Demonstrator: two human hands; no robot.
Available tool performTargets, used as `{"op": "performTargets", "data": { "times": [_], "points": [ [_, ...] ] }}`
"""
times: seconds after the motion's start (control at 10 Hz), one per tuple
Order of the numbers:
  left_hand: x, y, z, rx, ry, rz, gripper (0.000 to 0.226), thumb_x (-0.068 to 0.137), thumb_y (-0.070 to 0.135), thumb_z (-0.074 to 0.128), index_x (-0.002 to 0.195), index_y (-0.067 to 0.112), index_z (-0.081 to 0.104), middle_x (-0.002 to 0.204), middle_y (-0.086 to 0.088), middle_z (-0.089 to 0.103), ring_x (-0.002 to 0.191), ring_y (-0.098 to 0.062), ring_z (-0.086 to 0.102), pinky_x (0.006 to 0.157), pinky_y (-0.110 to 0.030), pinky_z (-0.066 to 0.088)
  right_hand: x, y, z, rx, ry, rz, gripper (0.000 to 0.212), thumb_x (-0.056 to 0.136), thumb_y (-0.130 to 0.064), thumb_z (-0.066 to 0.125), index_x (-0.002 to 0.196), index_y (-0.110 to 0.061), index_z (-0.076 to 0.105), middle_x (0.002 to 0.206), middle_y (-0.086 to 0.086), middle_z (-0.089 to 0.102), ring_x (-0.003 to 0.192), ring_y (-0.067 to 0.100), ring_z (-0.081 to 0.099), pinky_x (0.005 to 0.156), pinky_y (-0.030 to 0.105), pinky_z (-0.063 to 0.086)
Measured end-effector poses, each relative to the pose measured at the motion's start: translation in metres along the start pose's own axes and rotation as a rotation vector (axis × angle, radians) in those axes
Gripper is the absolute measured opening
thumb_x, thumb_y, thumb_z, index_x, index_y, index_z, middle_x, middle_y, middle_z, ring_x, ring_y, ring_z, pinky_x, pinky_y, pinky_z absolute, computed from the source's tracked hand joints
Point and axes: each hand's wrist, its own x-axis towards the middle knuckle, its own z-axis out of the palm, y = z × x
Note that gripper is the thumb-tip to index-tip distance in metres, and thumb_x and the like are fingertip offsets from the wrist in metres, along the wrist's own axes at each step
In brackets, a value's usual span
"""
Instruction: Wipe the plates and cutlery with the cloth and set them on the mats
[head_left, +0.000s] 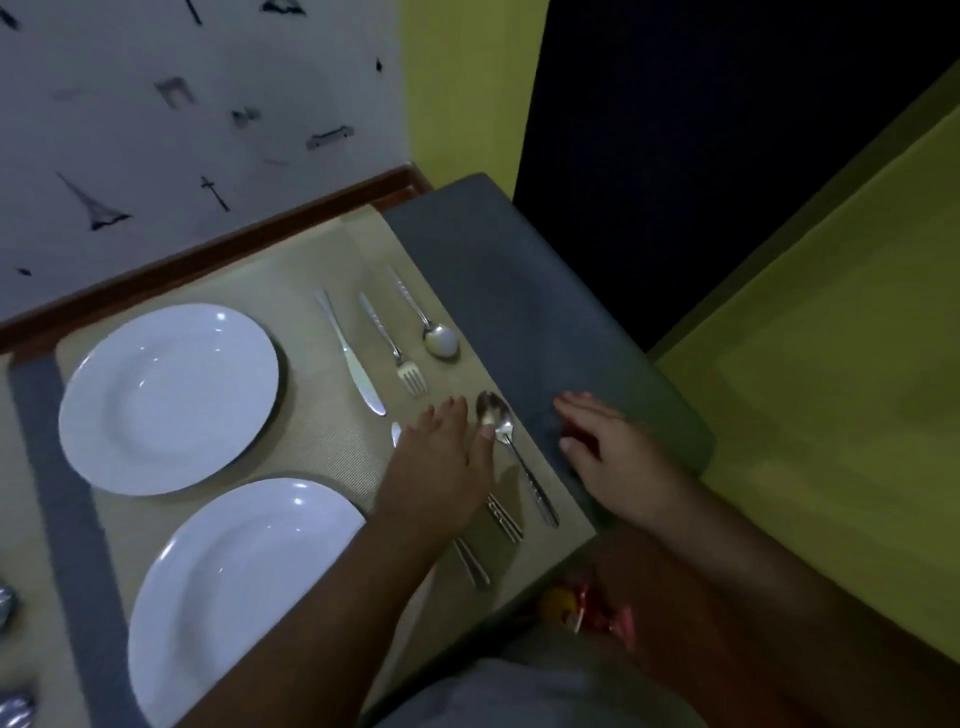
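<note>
Two white plates lie on beige mats: the far plate (169, 397) and the near plate (244, 592). Beyond them on the far mat (311, 291) rest a knife (352, 361), a fork (395, 348) and a spoon (434, 325). A second spoon (506, 441) lies on the near mat (561, 525). My left hand (441, 462) lies flat over another knife and fork, its thumb touching that spoon's bowl; their handles (488, 540) stick out below it. My right hand (608, 452) hovers open over the grey table edge, holding nothing. No cloth is visible.
The grey table (519, 270) ends at the right, with a yellow-green floor or surface (805, 415) beyond. A patterned wall (182, 130) backs the table. More metal cutlery (10, 706) shows at the lower left edge. A red and yellow object (587, 608) lies below the table edge.
</note>
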Motion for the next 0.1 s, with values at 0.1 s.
{"op": "performTargets", "data": {
  "times": [0.1],
  "points": [
    [-0.0052, -0.0069, -0.0124, 0.005, 0.077, -0.028, 0.06, 0.107, 0.046, 0.03, 0.159, 0.017, 0.026, 0.166, -0.002, 0.026, 0.155, -0.022, 0.017, 0.123, -0.037, 0.015, 0.0054, -0.0226, 0.0021, -0.056, -0.007, -0.06, 0.051, 0.096, -0.033, 0.051, 0.145, -0.025, 0.039, 0.154, -0.011, 0.033, 0.144, 0.006, 0.021, 0.119, 0.034, 0.019]
  ]
}}
